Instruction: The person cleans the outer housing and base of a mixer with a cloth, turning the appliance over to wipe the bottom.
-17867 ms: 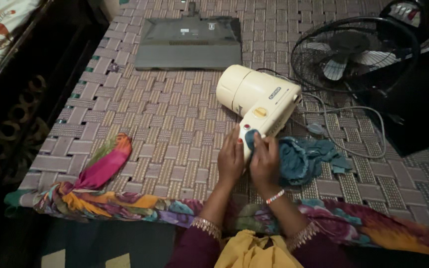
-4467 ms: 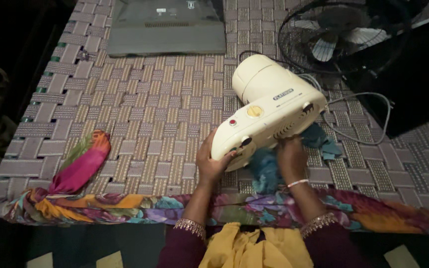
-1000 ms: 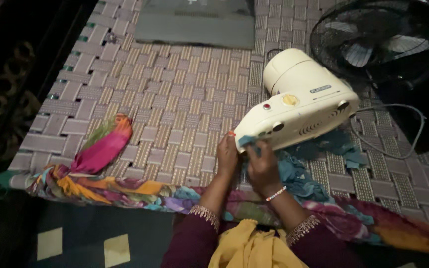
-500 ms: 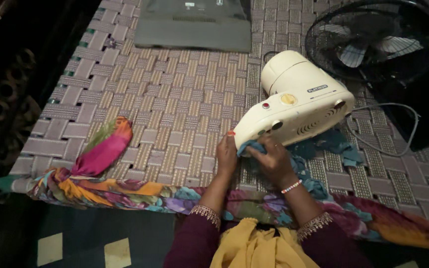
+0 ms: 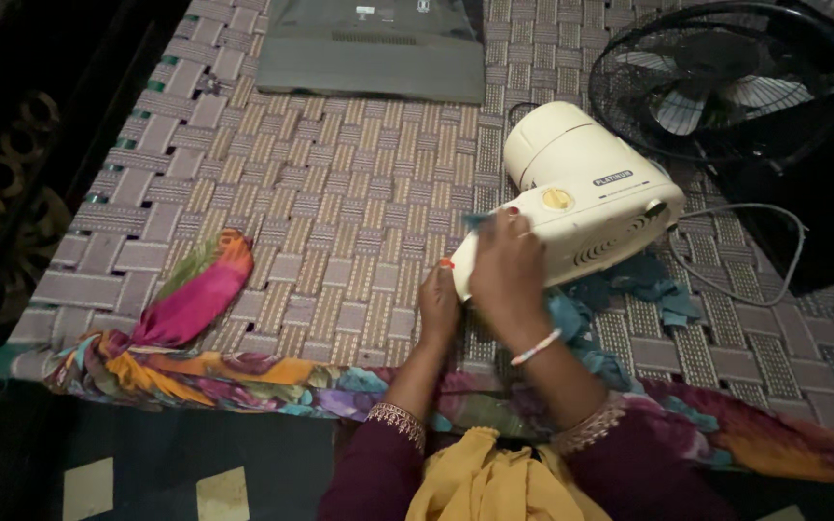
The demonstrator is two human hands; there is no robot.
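Item: cream appliance (image 5: 581,207) on woven cot (image 5: 340,203). Wiping step — right hand (image 5: 507,270) presses teal cloth (image 5: 620,289) onto front face; left hand (image 5: 439,304) steadies near end. Next prob. needs firm bracing, fresh cloth patch.

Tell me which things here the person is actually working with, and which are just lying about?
In use: cream appliance, teal cloth, left hand, right hand.

Lying about: grey flat unit, black fan, pink scarf end, woven cot.
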